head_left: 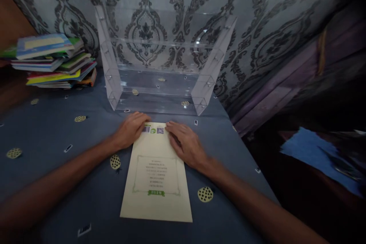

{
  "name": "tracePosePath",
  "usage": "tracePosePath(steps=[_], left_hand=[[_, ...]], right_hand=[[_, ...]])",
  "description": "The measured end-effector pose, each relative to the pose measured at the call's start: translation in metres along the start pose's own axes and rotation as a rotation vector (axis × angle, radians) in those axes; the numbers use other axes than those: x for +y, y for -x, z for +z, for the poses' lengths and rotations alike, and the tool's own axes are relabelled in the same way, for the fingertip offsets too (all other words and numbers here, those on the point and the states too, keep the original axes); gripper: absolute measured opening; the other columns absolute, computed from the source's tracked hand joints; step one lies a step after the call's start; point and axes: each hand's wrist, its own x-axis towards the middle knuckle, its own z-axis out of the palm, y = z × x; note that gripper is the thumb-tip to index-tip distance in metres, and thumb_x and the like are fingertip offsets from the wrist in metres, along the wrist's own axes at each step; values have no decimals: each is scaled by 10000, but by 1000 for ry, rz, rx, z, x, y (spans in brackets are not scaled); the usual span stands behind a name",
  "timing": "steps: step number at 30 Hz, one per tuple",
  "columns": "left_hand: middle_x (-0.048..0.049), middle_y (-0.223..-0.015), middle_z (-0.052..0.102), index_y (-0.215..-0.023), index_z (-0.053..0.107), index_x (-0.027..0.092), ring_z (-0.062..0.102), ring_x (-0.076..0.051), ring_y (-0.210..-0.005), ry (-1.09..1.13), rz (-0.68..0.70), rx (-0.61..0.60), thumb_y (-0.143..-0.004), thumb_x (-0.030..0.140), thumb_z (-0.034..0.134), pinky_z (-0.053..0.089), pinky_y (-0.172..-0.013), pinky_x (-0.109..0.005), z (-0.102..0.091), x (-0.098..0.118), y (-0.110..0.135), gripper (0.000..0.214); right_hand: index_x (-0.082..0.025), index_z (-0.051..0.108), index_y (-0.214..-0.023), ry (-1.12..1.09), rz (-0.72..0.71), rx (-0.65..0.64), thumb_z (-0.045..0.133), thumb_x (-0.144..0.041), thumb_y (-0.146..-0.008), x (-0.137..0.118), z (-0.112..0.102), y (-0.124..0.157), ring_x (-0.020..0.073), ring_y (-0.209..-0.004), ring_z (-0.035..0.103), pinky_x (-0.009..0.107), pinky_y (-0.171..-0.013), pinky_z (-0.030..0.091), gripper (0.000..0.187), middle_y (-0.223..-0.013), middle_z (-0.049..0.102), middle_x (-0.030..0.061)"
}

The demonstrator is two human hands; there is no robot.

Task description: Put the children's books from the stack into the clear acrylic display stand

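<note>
A pale yellow booklet (156,183) with green print lies flat on the blue cloth-covered table (57,141), back cover up. My left hand (130,129) rests on its far left corner, fingers curled down over the edge. My right hand (185,143) lies flat on the far right corner, fingers stretched toward the top edge. Just beyond both hands stands an empty clear acrylic rack (160,65) against the patterned wall.
A stack of colourful books (54,61) sits at the far left of the table. The table's right edge drops off to a dark area with something blue (317,156) lying in it. A wooden surface shows at far left.
</note>
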Motion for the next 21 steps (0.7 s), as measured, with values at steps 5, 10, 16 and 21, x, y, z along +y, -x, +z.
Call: tracePosePath(steps=[5,10,16,21], left_hand=[[-18,-890,715,-976,644,189,650,-178,-823,187,-160,-137,-911,157,400,477,-774,-293,-19,-17,-7,254],[-27,-902,719,-963,654,178,658,-168,-838,315,-175,-223,-894,168,417,471,-762,-278,-28,-36,-10,247],[-28,-913,694,-947,649,180,620,-161,-812,299,-115,-263,-908,203,441,442,-736,-273,-30,-36,-10,213],[-32,-880,646,-932,630,185,581,-170,-788,161,-7,-249,-940,223,420,413,-731,-290,-31,-27,-9,213]], right_hand=[[-199,661,-1173,12,44,23,448,-185,-964,5,-3,1,292,-1206,639,503,-956,552,300,-1245,711,128],[-198,662,-1157,67,69,0,457,-189,-951,3,-2,1,317,-1189,635,527,-924,543,291,-1256,706,126],[-203,661,-1154,59,76,-6,460,-189,-946,3,-2,1,326,-1187,626,546,-955,521,290,-1257,707,116],[-202,659,-1136,37,68,-9,448,-191,-953,4,-2,1,319,-1195,621,535,-960,523,279,-1250,706,120]])
